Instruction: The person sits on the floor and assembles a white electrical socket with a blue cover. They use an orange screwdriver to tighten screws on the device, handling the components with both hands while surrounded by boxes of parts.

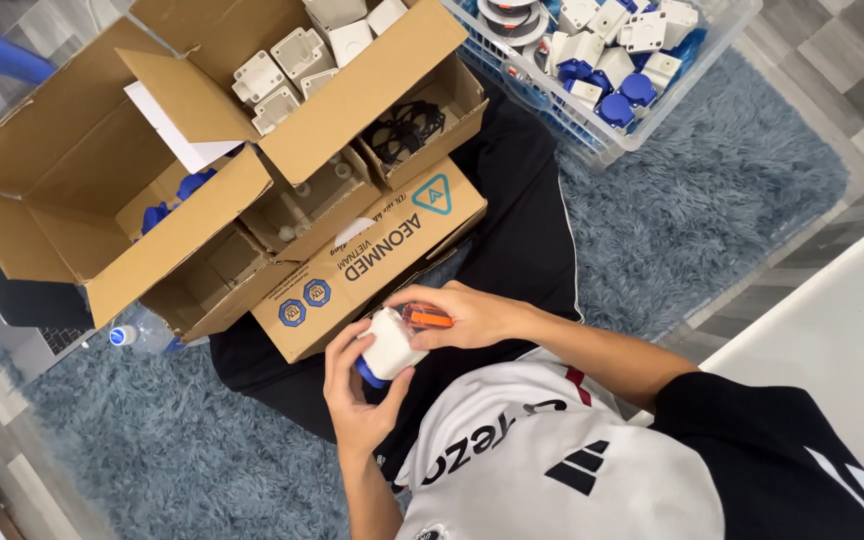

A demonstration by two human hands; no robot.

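Centre-bottom of frame: our left hand cups a small white plastic housing w/ a blue cap, fingers wrapped round its underside, closed firmly on it. Our right hand comes in from the right, fingers pinched shut on an orange-handled tool, its tip against the top of the housing; can't tell exactly where the tip sits. Both hands are over our lap, on black fabric that runs up the middle of frame.

Just above the hands, touching the black fabric, is a printed cardboard box w/ smaller open compartments holding white parts. Above that, centre-top, an open cardboard carton w/ more white housings and a side section of black rings. Upper left: a large open carton, blue pieces inside, white paper sheet leaning on a flap.

Upper right: a clear plastic crate filled w/ white and blue assembled units. All sits on a grey-blue shag rug. Lower left, near the box corner, a clear water bottle w/ blue cap lies on the rug. Right edge: a white surface.
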